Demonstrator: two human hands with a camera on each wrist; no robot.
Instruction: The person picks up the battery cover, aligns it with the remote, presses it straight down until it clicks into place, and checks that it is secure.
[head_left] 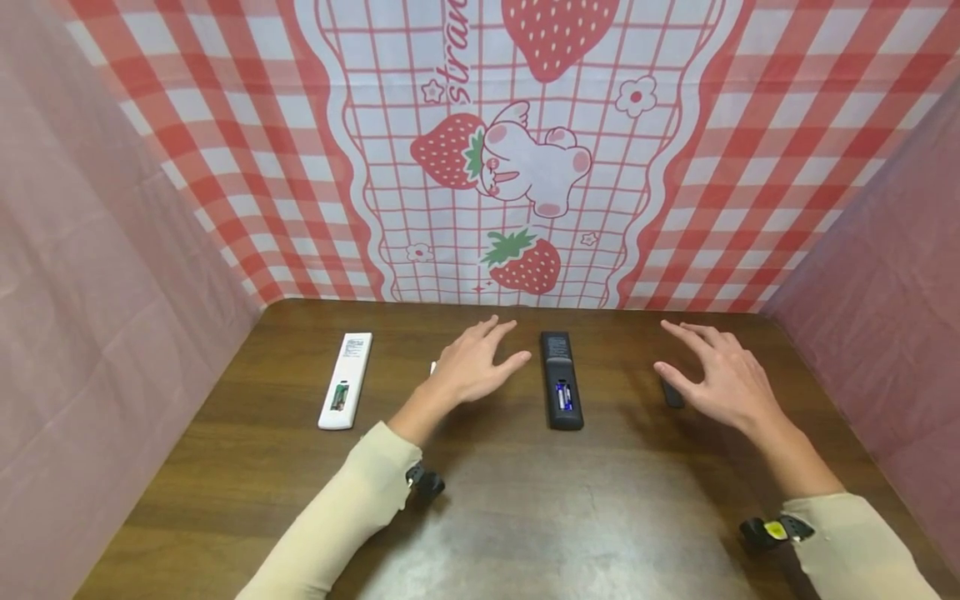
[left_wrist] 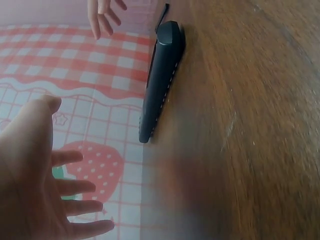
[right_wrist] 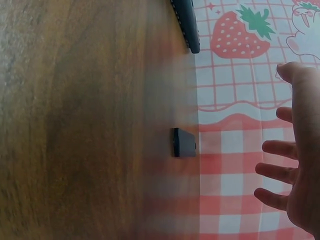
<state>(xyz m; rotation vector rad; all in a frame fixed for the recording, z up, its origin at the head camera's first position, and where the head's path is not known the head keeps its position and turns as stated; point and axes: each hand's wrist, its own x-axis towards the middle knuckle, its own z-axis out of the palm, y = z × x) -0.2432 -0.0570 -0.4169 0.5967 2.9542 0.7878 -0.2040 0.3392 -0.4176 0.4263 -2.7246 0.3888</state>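
My left hand point(head_left: 471, 364) hovers over the table with its fingers spread and nothing in it. Under it, the edge of a small white piece point(head_left: 432, 367) peeks out, mostly hidden. To its right lies a black remote control point(head_left: 557, 346), back up, with blue batteries point(head_left: 564, 397) showing in its uncovered compartment. My right hand point(head_left: 723, 379), fingers apart and holding nothing, is above a small black piece point(head_left: 672, 394) like a battery cover. The right wrist view shows that dark cover point(right_wrist: 185, 143) apart from the hand. At left, a white remote control point(head_left: 350, 367) lies back up, green battery point(head_left: 340, 396) visible.
All these things lie on a brown wooden table point(head_left: 517, 492). A red-and-white strawberry cloth point(head_left: 390, 150) hangs along its far edge. Pink cloths point(head_left: 97, 250) close off the left and right sides.
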